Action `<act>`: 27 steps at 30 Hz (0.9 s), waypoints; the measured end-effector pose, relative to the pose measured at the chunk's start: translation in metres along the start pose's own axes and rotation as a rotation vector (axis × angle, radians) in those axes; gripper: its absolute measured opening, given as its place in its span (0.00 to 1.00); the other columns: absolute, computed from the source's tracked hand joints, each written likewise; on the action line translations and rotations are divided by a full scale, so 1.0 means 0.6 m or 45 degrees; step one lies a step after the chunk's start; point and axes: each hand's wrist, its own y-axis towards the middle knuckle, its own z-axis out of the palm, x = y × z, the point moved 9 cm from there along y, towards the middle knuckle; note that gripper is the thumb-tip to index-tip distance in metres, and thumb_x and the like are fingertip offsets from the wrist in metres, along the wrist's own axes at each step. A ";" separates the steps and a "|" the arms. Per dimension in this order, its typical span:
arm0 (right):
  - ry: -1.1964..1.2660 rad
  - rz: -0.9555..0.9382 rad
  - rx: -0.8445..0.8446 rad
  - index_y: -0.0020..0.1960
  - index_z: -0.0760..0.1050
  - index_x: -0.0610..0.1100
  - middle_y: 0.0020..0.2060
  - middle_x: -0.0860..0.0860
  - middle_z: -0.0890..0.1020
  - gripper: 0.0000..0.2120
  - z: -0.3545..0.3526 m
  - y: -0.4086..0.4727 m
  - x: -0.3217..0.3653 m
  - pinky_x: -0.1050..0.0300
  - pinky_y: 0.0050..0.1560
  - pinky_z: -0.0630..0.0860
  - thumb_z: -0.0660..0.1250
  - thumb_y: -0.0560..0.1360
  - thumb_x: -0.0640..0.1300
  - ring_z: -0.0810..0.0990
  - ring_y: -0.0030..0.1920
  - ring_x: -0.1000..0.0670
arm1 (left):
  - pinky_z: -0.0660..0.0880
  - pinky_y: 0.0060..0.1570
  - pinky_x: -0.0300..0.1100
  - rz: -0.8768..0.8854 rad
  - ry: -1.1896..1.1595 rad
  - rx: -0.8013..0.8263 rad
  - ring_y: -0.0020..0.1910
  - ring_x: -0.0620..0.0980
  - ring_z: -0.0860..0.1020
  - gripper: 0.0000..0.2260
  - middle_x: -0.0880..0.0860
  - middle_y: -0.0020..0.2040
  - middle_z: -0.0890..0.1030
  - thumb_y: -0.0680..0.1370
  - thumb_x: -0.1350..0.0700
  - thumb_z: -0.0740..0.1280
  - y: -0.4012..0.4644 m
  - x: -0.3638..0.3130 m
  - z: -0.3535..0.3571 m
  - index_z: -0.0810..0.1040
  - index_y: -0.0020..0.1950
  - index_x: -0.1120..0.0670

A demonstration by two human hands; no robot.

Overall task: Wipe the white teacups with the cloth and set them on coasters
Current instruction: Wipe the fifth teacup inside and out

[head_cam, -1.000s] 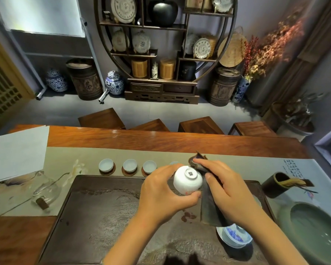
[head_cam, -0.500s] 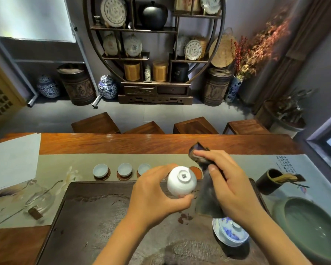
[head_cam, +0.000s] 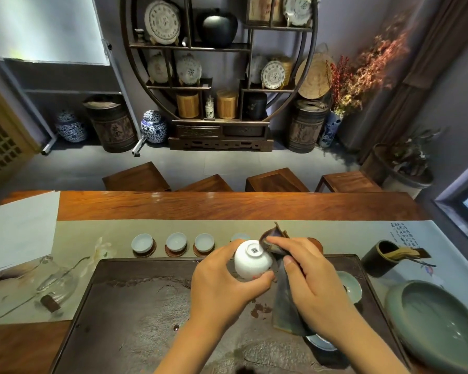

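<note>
While left hand grips teacup, cloth touching

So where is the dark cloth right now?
In the head view, the cloth is just right of centre, held in the right hand against the upside-down white cup that the left hand holds above the dark tray.

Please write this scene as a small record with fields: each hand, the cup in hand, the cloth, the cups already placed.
left hand: grips white teacup, held upside down, foot up
right hand: holds dark cloth against the cup's side
cups on coasters: three clear in a row, a fourth partly hidden behind the hands
tea tray: dark, under both hands
</note>
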 end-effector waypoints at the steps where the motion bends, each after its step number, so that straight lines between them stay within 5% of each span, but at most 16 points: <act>1: 0.015 -0.004 0.023 0.61 0.76 0.48 0.53 0.53 0.78 0.18 0.005 -0.006 0.004 0.72 0.54 0.68 0.55 0.75 0.39 0.74 0.54 0.61 | 0.77 0.39 0.33 -0.045 -0.006 -0.006 0.43 0.35 0.81 0.20 0.35 0.43 0.83 0.60 0.41 0.74 0.001 0.010 -0.001 0.81 0.52 0.35; 10: 0.065 0.044 -0.087 0.58 0.77 0.49 0.52 0.55 0.78 0.17 -0.015 0.013 -0.006 0.75 0.53 0.67 0.56 0.77 0.34 0.75 0.54 0.63 | 0.76 0.45 0.30 0.140 -0.034 0.184 0.48 0.33 0.81 0.20 0.32 0.47 0.82 0.61 0.43 0.77 0.012 -0.032 0.007 0.77 0.50 0.28; 17: 0.837 0.380 0.072 0.50 0.83 0.52 0.51 0.54 0.85 0.22 0.000 0.017 -0.060 0.67 0.51 0.75 0.56 0.77 0.30 0.81 0.55 0.54 | 0.77 0.49 0.37 0.250 -0.109 0.207 0.51 0.37 0.82 0.24 0.35 0.50 0.83 0.61 0.47 0.79 -0.001 -0.051 0.004 0.80 0.56 0.35; 24: 0.597 0.396 -0.002 0.50 0.80 0.57 0.49 0.65 0.83 0.23 0.018 0.004 -0.065 0.70 0.53 0.74 0.58 0.77 0.30 0.79 0.53 0.63 | 0.78 0.45 0.38 0.112 -0.016 0.041 0.47 0.35 0.82 0.21 0.34 0.46 0.83 0.60 0.42 0.76 -0.010 -0.027 -0.001 0.80 0.52 0.34; 27: 0.672 0.513 0.107 0.51 0.83 0.51 0.49 0.56 0.85 0.20 0.019 -0.010 -0.083 0.58 0.57 0.75 0.58 0.77 0.31 0.81 0.53 0.56 | 0.78 0.43 0.39 0.040 -0.001 -0.010 0.45 0.37 0.82 0.20 0.35 0.44 0.83 0.61 0.42 0.75 -0.013 -0.011 -0.005 0.80 0.52 0.35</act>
